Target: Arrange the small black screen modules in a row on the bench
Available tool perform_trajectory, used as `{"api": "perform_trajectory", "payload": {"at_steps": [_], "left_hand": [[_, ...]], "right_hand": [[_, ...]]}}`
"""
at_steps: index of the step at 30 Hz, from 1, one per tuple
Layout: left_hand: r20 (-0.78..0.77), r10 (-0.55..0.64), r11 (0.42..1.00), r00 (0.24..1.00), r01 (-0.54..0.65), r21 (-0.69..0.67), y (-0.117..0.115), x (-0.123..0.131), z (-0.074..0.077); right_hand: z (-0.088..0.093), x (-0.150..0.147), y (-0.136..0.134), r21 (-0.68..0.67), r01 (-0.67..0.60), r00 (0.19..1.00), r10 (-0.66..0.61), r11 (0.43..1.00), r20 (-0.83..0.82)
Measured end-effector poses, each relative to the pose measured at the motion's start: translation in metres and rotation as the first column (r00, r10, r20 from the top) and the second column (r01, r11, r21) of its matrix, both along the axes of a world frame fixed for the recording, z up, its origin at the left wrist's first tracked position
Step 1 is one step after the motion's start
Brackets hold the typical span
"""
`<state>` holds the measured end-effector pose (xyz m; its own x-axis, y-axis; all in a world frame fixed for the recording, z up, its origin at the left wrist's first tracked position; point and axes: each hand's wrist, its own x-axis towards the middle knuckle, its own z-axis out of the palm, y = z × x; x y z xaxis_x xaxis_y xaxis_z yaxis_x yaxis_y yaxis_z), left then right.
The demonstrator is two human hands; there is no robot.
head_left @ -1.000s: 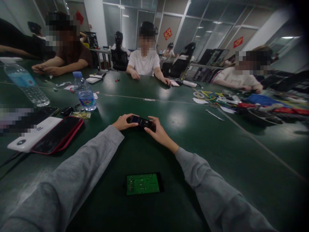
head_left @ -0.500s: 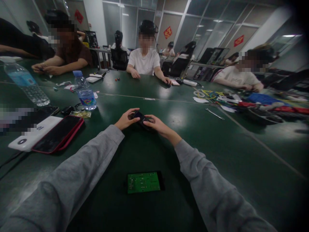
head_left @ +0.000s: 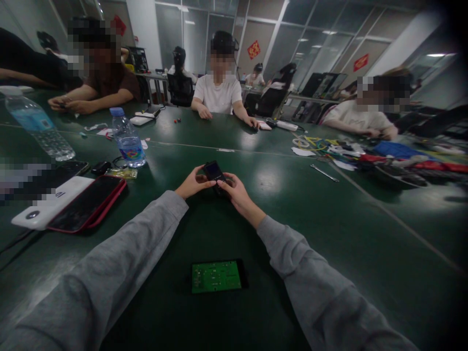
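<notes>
Between both hands is a small black handheld device [head_left: 214, 171] with a dark screen on its upper part, tilted up above the green table. My left hand [head_left: 195, 182] grips its left side, the thumb lying across the front below the screen. Around its lower right side my right hand [head_left: 237, 193] is closed, thumb on the front face. The fingers behind the device are hidden. Closer to me, between my forearms, a green circuit board [head_left: 216, 276] in a black frame lies flat on the table.
To the left lie a red-cased phone [head_left: 87, 204], a white power bank [head_left: 44, 207] and two water bottles, the nearer one [head_left: 127, 139] blue-capped. A wrench [head_left: 324, 173] rests at right, before a heap of cables [head_left: 321, 144]. Several people sit around the table.
The black device has turned more upright, its screen now facing me more. My right hand has shifted slightly left and lower along it. The circuit board stays in place.
</notes>
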<state>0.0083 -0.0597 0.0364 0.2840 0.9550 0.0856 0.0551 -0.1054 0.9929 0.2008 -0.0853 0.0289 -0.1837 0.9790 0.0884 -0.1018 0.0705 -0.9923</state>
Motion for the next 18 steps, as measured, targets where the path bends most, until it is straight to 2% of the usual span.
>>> {"api": "perform_trajectory", "payload": {"at_steps": [12,18], "left_hand": [[0.053,-0.035,0.999,0.998,0.036,-0.034,-0.0002,-0.0036,0.002],[0.056,-0.042,0.997,0.998,0.045,-0.058,-0.0001,-0.0053,0.0031]], "right_hand": [[0.002,0.0011,-0.0009,-0.025,-0.044,0.999,0.043,0.999,-0.034],[0.002,0.0034,0.001,-0.031,-0.063,0.998,0.064,0.998,0.022]]}}
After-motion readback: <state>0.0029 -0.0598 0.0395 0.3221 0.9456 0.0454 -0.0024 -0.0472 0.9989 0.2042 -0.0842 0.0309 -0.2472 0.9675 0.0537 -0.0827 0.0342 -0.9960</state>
